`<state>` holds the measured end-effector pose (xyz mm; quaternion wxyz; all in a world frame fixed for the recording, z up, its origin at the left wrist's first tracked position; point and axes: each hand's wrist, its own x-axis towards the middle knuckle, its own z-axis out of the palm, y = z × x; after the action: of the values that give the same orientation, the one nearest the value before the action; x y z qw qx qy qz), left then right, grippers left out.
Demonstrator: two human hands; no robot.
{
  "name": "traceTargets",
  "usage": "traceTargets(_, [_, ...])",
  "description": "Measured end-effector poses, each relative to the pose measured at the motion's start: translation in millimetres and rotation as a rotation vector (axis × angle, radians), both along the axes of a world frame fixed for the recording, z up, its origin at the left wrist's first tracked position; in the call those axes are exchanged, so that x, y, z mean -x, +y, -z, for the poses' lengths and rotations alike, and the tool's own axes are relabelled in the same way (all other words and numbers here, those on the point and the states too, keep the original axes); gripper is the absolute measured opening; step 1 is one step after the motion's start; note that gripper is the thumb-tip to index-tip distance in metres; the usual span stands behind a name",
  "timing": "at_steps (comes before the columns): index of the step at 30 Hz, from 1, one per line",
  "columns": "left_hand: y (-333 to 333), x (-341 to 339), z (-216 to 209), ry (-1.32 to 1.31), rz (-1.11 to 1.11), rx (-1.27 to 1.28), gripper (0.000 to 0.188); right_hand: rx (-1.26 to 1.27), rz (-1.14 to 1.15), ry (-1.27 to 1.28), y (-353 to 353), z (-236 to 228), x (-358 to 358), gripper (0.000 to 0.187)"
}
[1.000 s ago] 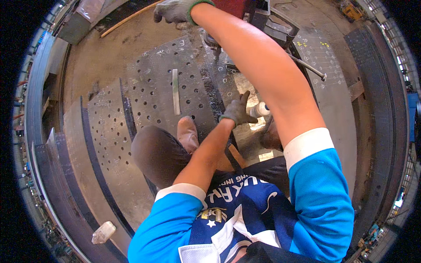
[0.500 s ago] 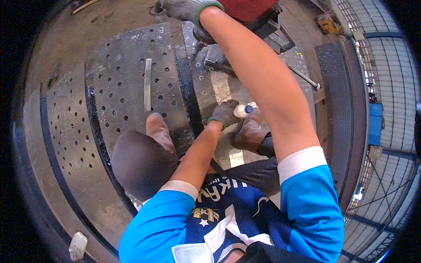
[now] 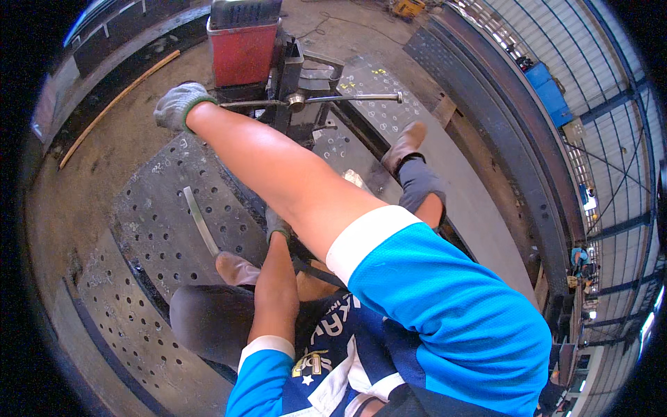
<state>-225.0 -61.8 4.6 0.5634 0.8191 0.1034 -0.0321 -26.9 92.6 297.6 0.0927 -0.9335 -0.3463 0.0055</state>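
Note:
My right arm stretches across to the far left, where my gloved right hand closes on the end of a long metal handle bar. This bar runs through a round hub on a dark machine with a red box-shaped part. The fingers face away, so only the back of the glove shows clearly. My gloved left hand is low and close to my body, mostly covered by my right forearm. Its fingers and anything in them are hidden. Beneath lies a steel plate with many drilled holes.
A curved flat metal strip lies on the plate by my left boot. My right boot rests farther right. Long steel beams line the right side. A wooden stick lies on the ground at far left.
The view has swung, bringing the whole machine into sight. My left hand, earlier on a white bottle with a blue cap beside my right boot, has moved behind my right forearm. The bottle is now hidden.

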Motion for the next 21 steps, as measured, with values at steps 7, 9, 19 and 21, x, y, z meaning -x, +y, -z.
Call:
traceTargets(7, [-11,-22,-6,0.027,-0.035,-0.005,0.063,-0.070,-0.033,0.077,0,3,-4,0.046])
traceTargets(9, [-6,-25,-6,0.024,-0.050,-0.002,0.062,-0.089,-0.049,0.108,-1,0,0,0.048])
traceTargets(19, [96,-78,-34,0.002,-0.077,0.224,0.057,-0.062,-0.035,0.217,10,5,-7,0.059])
traceTargets(21, [136,-80,-56,0.080,-0.024,0.325,0.056,-0.090,-0.017,0.235,12,7,-9,0.060])
